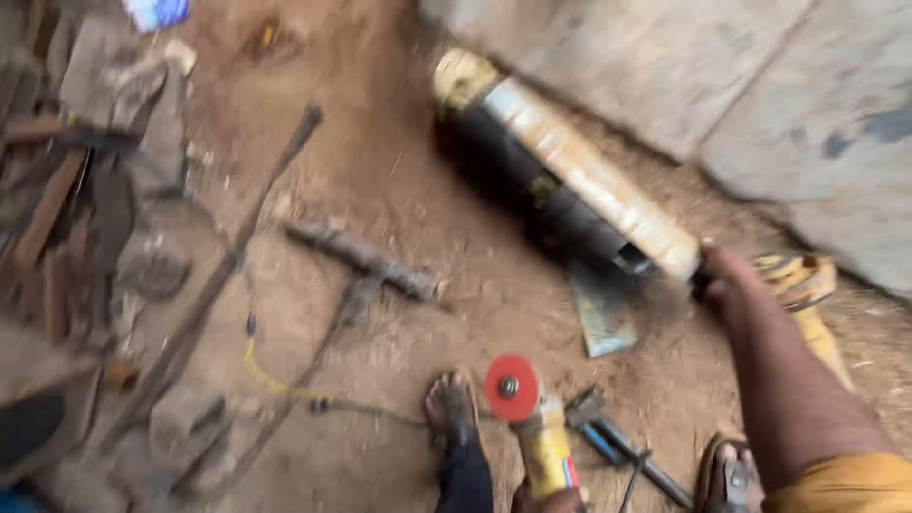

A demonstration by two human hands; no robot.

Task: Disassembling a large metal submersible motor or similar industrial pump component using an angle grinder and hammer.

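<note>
A grey metal plate (602,309) is seen flat on the dirt floor (380,171), just left of and below the right hand (722,275). Stone slabs (760,85) are seen above that hand. A blue-handled tool (608,437) is laid just right of the left hand (551,499). A yellow wire (261,375) is trailed over the dirt to the left of the left hand. Farther left, a rusty bar (366,258) and a long rod (237,256) are laid apart from each other. Scrap iron (76,209) is heaped at the far left, well apart from both hands; its pieces are too blurred to be told apart.
</note>
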